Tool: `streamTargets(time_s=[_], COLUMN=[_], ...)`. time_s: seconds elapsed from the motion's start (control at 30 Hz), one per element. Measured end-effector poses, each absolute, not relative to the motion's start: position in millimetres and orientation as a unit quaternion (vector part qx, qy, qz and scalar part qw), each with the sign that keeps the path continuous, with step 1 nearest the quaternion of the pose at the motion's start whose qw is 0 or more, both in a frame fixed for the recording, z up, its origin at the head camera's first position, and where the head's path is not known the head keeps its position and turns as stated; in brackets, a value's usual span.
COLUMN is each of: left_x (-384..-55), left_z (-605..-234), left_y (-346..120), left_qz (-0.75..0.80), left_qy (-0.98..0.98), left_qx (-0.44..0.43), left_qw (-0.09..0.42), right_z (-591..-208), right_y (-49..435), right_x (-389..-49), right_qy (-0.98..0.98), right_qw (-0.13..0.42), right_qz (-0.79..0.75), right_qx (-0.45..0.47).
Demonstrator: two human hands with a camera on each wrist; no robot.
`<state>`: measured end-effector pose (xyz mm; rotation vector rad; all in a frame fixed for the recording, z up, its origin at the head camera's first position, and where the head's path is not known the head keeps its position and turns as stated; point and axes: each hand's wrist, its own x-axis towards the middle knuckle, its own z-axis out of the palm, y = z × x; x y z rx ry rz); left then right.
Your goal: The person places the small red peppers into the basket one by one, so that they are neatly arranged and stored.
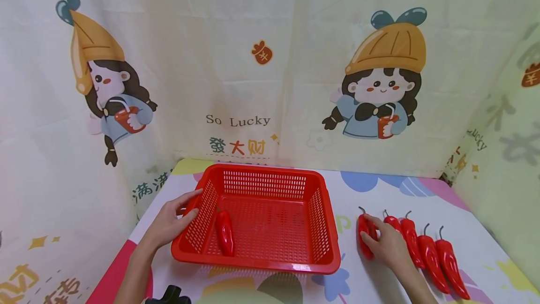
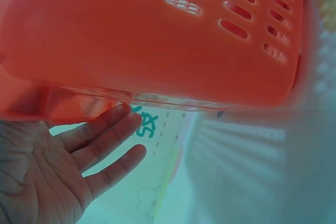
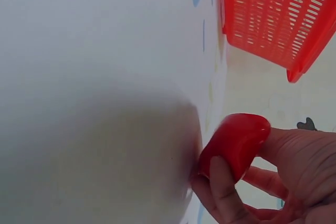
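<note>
A red plastic basket [image 1: 263, 266] with slotted walls stands on the table, and one red chili pepper [image 1: 225, 233] lies inside it near the left wall. My left hand [image 1: 170, 219] rests against the basket's left rim. In the left wrist view, three fingers of the left hand [image 2: 68, 169] stretch out fairly straight below the rim. To the right of the basket, my right hand [image 1: 386, 243] pinches another chili pepper [image 1: 363, 238] by its sides, its stem pointing away. The right wrist view has this pepper [image 3: 239, 142] between thumb and fingers of the right hand [image 3: 283, 177].
Several more red chili peppers [image 1: 430, 259] lie in a row right of my right hand, stems toward the back. A printed cloth [image 1: 295, 83] hangs behind the table and at both sides. A black object [image 1: 170, 294] shows at the bottom edge.
</note>
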<state>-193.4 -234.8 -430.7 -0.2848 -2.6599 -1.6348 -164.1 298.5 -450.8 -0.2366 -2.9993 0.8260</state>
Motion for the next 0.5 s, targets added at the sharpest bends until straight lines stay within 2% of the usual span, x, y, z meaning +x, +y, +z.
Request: streamTargets(time_s=[0.5], left_x=[-192.6], left_z=[-430.1], left_y=[-234.6], left_qz=[-0.527], left_qy=[-0.844], left_qx=[-0.097], left_qw=[0.004], right_z=[-435.2], right_y=[288.7], right_x=[-160.8], right_qy=[-0.951], right_qw=[0.078], right_qz=[0.293], right_qx=[-0.063])
